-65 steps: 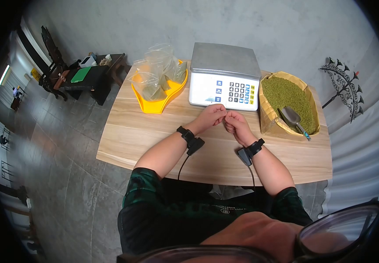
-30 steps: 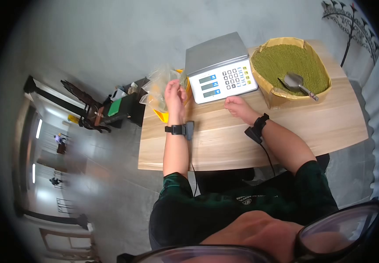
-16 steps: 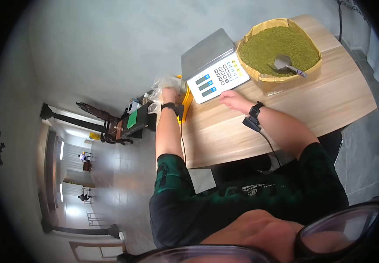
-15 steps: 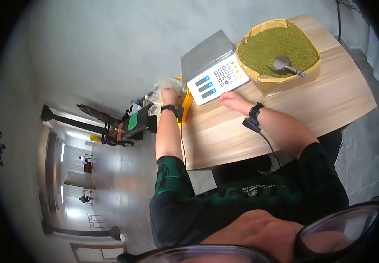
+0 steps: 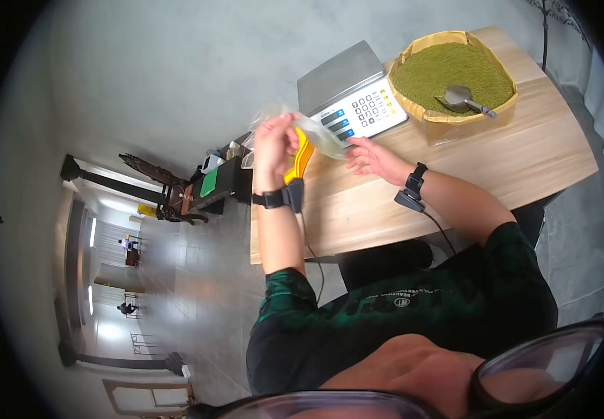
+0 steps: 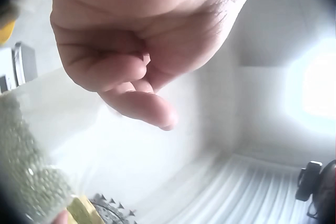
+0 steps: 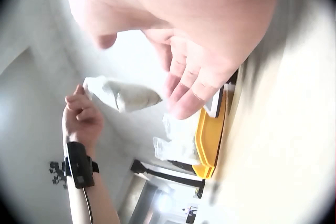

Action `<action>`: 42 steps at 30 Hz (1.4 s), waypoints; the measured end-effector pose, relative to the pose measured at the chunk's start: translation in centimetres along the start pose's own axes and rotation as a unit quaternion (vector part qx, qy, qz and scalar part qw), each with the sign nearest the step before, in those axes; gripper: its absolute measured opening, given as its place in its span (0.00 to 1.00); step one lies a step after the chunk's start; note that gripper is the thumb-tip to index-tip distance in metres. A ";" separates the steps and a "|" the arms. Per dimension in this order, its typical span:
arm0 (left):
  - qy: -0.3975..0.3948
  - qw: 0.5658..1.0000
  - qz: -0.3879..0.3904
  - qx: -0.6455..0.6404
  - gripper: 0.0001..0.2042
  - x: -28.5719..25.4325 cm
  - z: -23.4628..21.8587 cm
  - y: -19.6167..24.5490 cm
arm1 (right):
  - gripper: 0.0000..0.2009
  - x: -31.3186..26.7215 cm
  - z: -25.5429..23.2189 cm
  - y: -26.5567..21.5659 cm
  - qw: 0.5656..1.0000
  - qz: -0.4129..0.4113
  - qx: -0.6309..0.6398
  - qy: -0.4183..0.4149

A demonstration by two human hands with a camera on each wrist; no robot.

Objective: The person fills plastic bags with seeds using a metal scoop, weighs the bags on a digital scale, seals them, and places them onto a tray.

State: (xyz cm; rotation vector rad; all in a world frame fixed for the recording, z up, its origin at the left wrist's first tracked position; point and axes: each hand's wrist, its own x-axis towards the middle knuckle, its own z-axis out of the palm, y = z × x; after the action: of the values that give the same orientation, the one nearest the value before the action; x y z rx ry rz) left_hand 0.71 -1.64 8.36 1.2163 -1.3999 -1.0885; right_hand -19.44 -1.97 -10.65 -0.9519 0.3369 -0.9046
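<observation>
My left hand (image 5: 272,145) pinches the top of a clear plastic bag (image 5: 323,138), which hangs slanting to the right in front of the scale. Small green beans (image 6: 29,163) fill its lower part in the left wrist view. Beside the bag's lower end is my right hand (image 5: 380,162), fingers extended and palm turned toward it. The right wrist view shows a gap between those fingers (image 7: 186,95) and the bag (image 7: 126,95). Below the left hand lies a yellow tray (image 5: 303,159), partly hidden, with more clear plastic bags (image 7: 178,142) on it.
A digital scale (image 5: 368,108) with a grey platform stands at the back of the wooden table (image 5: 399,202). Right of it is a large paper sack (image 5: 445,131) of green beans, with a metal scoop (image 5: 459,98) lying on top. Cables hang from both wrist cameras.
The hands were together before the scale, then parted. My left hand reached into the bags on the yellow tray and has lifted one out toward the right. My right hand has opened its fingers.
</observation>
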 end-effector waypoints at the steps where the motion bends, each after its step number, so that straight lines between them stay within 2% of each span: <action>1: -0.031 0.999 -0.011 -0.033 0.10 -1.0 0.6 -1.0 | 0.27 -0.6 1.2 -0.3 0.997 0.001 0.081 0.011; 3: -0.073 0.993 -0.034 -0.091 0.12 -3.0 2.2 -2.9 | 0.26 -2.4 3.2 -1.9 0.971 0.009 0.240 0.010; 4: -0.066 0.987 -0.049 -0.139 0.12 -4.0 3.0 -3.2 | 0.26 -2.7 3.8 -1.9 0.971 0.009 0.238 0.014; 6: -0.117 0.973 -0.023 -0.196 0.11 -4.8 3.3 -3.0 | 0.25 -3.0 4.3 -2.2 0.947 -0.008 0.315 0.057; 10: -0.175 0.970 -0.025 -0.168 0.14 -6.5 4.3 -0.4 | 0.21 -6.0 5.1 -3.3 0.930 0.018 0.365 0.047; 11: -0.238 0.961 -0.050 -0.129 0.16 -7.1 4.8 0.4 | 0.20 -7.4 5.6 -3.3 0.990 -0.100 0.084 0.042; 12: -0.300 0.947 -0.073 -0.089 0.18 -7.5 5.1 1.0 | 0.19 -8.7 6.0 -3.0 0.956 -0.206 -0.207 0.031; 13: -0.364 0.921 -0.099 -0.092 0.20 -7.8 5.4 1.4 | 0.19 -9.9 6.4 -2.7 0.955 -0.202 -0.216 0.035; 14: -0.370 0.919 -0.094 -0.101 0.20 -8.1 5.6 0.6 | 0.20 -11.0 6.7 -2.3 0.989 -0.134 -0.024 0.054; 15: -0.424 0.891 -0.094 -0.129 0.20 -8.5 5.8 -0.6 | 0.21 -12.2 6.9 -2.0 0.981 -0.063 0.169 0.074; 16: -0.478 0.860 -0.092 -0.155 0.21 -8.7 6.0 -1.6 | 0.23 -13.3 6.9 -1.8 0.931 0.006 0.354 0.093; 17: -0.545 0.818 -0.108 -0.151 0.22 -8.6 6.1 -2.1 | 0.23 -14.5 6.2 -1.1 0.934 0.004 0.342 0.102; 18: -0.552 0.813 -0.098 -0.160 0.22 -7.4 6.5 -3.4 | 0.23 -15.7 5.1 -0.2 0.917 0.010 0.382 0.112; 19: -0.648 0.739 -0.096 -0.159 0.23 -5.8 6.8 -5.7 | 0.24 -16.6 3.9 0.0 0.899 0.016 0.421 0.121; 20: -0.733 0.656 -0.092 -0.155 0.25 -4.9 7.3 -7.2 | 0.24 -17.4 3.0 -0.4 0.902 0.017 0.411 0.130; 21: -0.713 0.670 -0.122 -0.171 0.23 -4.5 7.8 -9.0 | 0.24 -18.0 2.1 -1.0 0.898 -0.004 0.420 0.129; 22: -0.714 0.667 -0.114 -0.182 0.23 -4.1 8.7 -10.7 | 0.25 -18.3 1.7 -1.5 0.895 -0.022 0.428 0.127; 23: -0.643 0.712 -0.164 -0.230 0.20 -3.7 9.8 -12.7 | 0.26 -18.4 2.3 -3.4 0.906 -0.066 0.369 0.197; 24: -0.566 0.747 -0.213 -0.275 0.18 -3.2 10.7 -14.6 | 0.26 -18.6 2.5 -5.6 0.899 -0.092 0.378 0.203; 25: -0.548 0.750 -0.216 -0.299 0.15 -2.5 11.3 -16.5 | 0.26 -18.6 2.1 -7.6 0.903 -0.135 0.358 0.196; 26: -0.553 0.745 -0.212 -0.309 0.15 -2.1 11.2 -16.9 | 0.26 -18.6 1.6 -9.8 0.903 -0.142 0.358 0.190; 27: -0.574 0.733 -0.214 -0.295 0.15 -1.7 10.9 -17.3 | 0.24 -18.7 0.2 -11.8 0.922 -0.191 0.251 0.223; 28: -0.596 0.719 -0.217 -0.284 0.15 -1.3 10.9 -17.8 | 0.23 -18.6 -1.3 -13.8 0.909 -0.235 0.199 0.281; 29: -0.603 0.710 -0.213 -0.295 0.15 -1.2 10.9 -18.0 | 0.22 -18.7 -2.5 -15.9 0.894 -0.264 0.077 0.354; 31: -0.618 0.694 -0.234 -0.287 0.15 -1.3 10.6 -17.8 | 0.20 -17.3 -1.7 -19.8 0.855 -0.288 -0.061 0.428; 32: -0.620 0.687 -0.232 -0.299 0.15 -1.3 10.6 -18.0 | 0.20 -16.7 -2.4 -21.0 0.853 -0.281 -0.072 0.434; 34: -0.618 0.686 -0.222 -0.313 0.16 -1.3 10.6 -18.1 | 0.16 -15.8 -4.1 -23.5 0.828 -0.222 -0.181 0.483; 35: -0.598 0.701 -0.230 -0.313 0.16 -1.6 10.6 -17.7 | 0.16 -15.4 -5.0 -24.3 0.829 -0.213 -0.192 0.480; 37: -0.599 0.694 -0.226 -0.329 0.16 -1.4 10.5 -18.0 | 0.15 -14.3 -7.6 -24.9 0.809 -0.154 -0.304 0.480; 38: -0.605 0.687 -0.227 -0.332 0.16 -1.3 10.5 -18.0 | 0.15 -13.6 -8.6 -25.1 0.809 -0.149 -0.311 0.475; 40: -0.603 0.690 -0.221 -0.335 0.16 -1.3 10.6 -18.1 | 0.15 -12.4 -9.9 -25.5 0.749 -0.036 -0.429 0.503; 41: -0.604 0.692 -0.219 -0.329 0.16 -1.4 10.6 -18.1 | 0.16 -11.6 -10.2 -25.6 0.728 -0.014 -0.470 0.498; 42: -0.603 0.690 -0.219 -0.335 0.16 -1.4 10.7 -18.1 | 0.16 -11.0 -10.5 -26.2 0.727 -0.009 -0.474 0.497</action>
State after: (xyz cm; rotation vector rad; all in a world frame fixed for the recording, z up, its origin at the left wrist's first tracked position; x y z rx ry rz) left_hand -7.10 -1.77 -11.15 0.1245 -1.2894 -2.7475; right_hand -45.95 -6.01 3.38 -1.2963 1.8668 -1.2244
